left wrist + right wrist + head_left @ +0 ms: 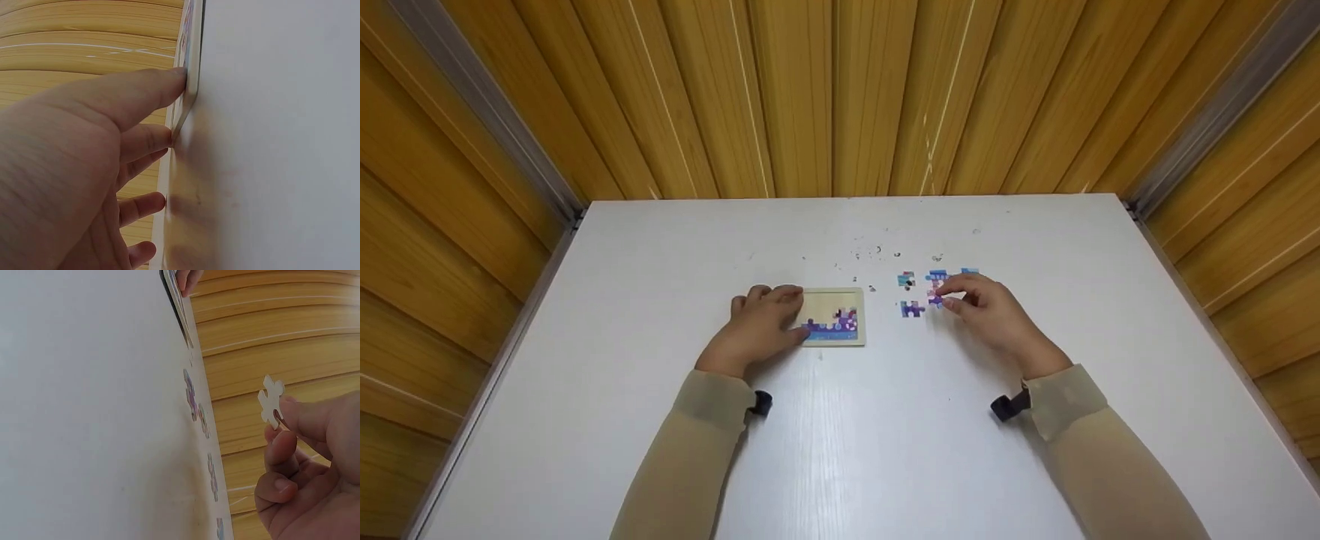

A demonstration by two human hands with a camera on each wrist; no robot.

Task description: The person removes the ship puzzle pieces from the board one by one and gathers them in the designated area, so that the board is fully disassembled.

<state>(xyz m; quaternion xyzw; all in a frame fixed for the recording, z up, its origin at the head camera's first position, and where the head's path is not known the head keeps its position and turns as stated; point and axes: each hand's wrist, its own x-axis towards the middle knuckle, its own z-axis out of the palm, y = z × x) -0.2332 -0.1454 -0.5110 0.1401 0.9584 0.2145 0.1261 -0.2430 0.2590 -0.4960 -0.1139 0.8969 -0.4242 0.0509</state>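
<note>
Two beige sleeves reach from the near side over the white counter. Left hand lies with its fingers spread at the left side of the pale puzzle tray, thumb and index finger touching it; right hand is to the right of this tray. Joined jigsaw pieces fill the tray's near strip. Between thumb and finger, the right hand pinches one single jigsaw piece above the counter, and near it some loose pieces lie flat.
</note>
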